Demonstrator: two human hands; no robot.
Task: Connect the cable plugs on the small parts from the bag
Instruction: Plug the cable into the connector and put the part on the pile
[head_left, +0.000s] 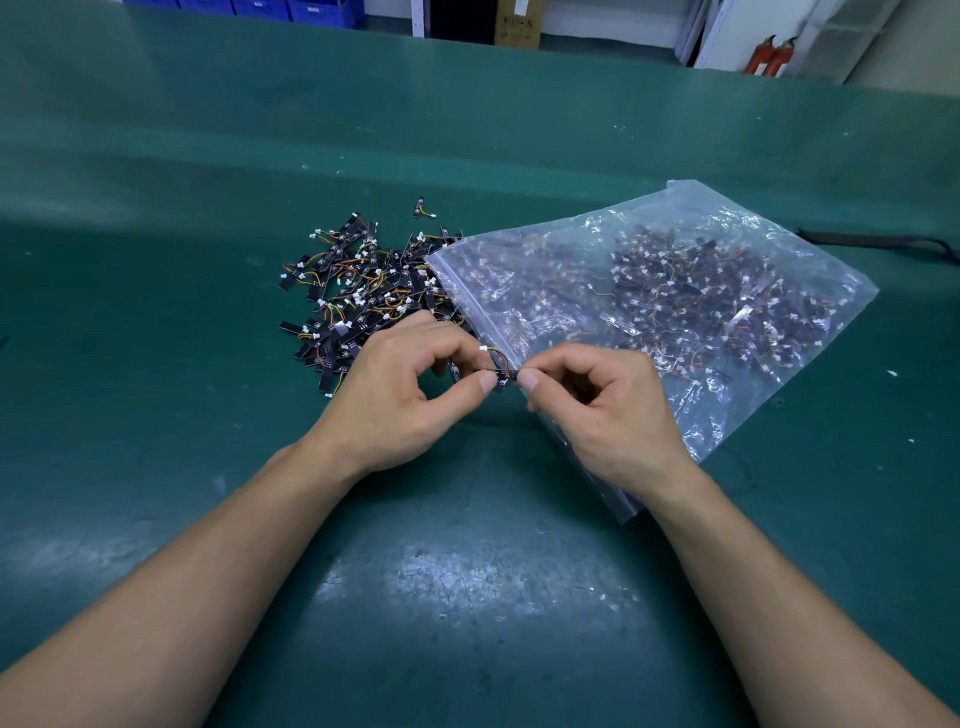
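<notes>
Green bench mat (457, 582) lies under all. One small black part (500, 376) with white plug (483, 348) is pinched between left hand (400, 400) and right hand (608, 410), thumb and forefinger each, at the zip bag's (550, 265) open edge; a loose pile of parts (363, 291) lies just behind.

One left hand (400, 400), one right hand (602, 410), one bag (727, 405), one uncountable pile of small parts (363, 291), two red extinguishers (771, 54).

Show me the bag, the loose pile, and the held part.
bag (462, 291), head view, its zip edge
loose pile (363, 296), head view, the heap's middle
held part (500, 375), head view, its black strip
</notes>
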